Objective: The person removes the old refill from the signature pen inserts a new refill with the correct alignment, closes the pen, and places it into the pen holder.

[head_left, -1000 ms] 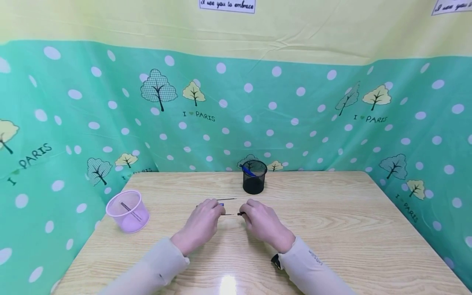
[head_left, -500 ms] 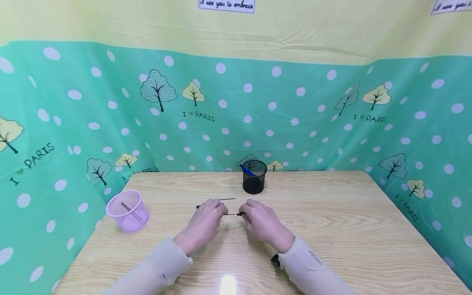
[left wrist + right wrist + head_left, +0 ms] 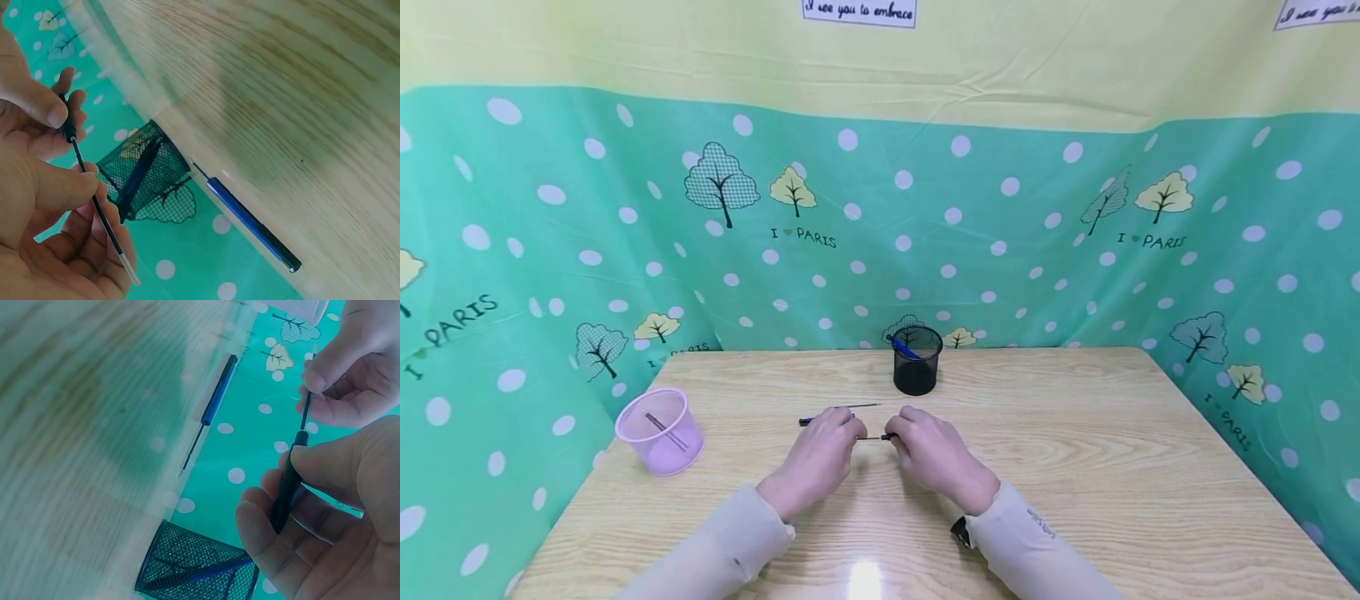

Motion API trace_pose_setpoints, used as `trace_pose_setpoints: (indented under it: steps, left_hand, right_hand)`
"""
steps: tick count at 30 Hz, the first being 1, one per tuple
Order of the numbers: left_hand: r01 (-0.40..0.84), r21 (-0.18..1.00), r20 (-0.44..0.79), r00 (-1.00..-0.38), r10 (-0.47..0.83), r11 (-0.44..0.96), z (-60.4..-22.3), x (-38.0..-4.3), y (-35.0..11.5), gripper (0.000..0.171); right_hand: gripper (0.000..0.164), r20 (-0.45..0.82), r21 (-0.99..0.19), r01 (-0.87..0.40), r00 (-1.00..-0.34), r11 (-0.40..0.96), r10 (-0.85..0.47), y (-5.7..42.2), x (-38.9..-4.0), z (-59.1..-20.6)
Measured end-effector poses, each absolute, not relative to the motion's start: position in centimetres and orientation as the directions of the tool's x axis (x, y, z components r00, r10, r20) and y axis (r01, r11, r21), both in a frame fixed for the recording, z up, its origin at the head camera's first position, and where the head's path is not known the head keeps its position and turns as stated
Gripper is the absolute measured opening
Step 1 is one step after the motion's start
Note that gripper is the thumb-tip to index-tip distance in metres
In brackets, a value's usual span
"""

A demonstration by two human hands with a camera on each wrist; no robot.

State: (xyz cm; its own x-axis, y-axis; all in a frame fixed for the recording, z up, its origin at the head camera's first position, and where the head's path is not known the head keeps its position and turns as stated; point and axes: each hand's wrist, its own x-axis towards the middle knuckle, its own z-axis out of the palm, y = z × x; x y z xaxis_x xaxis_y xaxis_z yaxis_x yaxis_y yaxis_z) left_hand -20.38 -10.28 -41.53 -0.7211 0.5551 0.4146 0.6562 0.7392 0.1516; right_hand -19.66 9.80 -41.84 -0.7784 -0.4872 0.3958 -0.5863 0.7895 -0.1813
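My left hand (image 3: 820, 446) pinches a thin pen refill (image 3: 103, 215) between thumb and fingers; its clear end points down in the left wrist view. My right hand (image 3: 936, 454) holds a black pen barrel piece (image 3: 289, 487) between thumb and curled fingers. In the right wrist view the refill's other end meets the mouth of this piece; how far it reaches inside is hidden. A blue pen barrel with a dark end (image 3: 219, 394) lies on the table beyond the left hand. A second thin refill (image 3: 867, 405) lies just behind that barrel.
A black mesh pen cup (image 3: 916, 375) with a blue pen (image 3: 904, 347) in it stands at the table's back edge. At the left sits a pink basket (image 3: 662, 457) with dark thin sticks inside. A patterned curtain (image 3: 850, 208) borders the wooden table (image 3: 1060, 433).
My left hand has shifted slightly right, bringing the refill's end up to the black barrel piece. More of the blue barrel's dark end shows. The right hand stays in place.
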Motion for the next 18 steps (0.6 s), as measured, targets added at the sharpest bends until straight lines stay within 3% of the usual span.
trace_pose_setpoints:
  steps: [18]
  left_hand:
    - [0.657, 0.211, 0.381, -0.737, 0.558, 0.724, -41.67, -20.25, -10.02, 0.018]
  right_hand:
    - [0.009, 0.4, -0.17, -0.597, -0.769, 0.784, -0.499, 9.75, -19.55, -41.94]
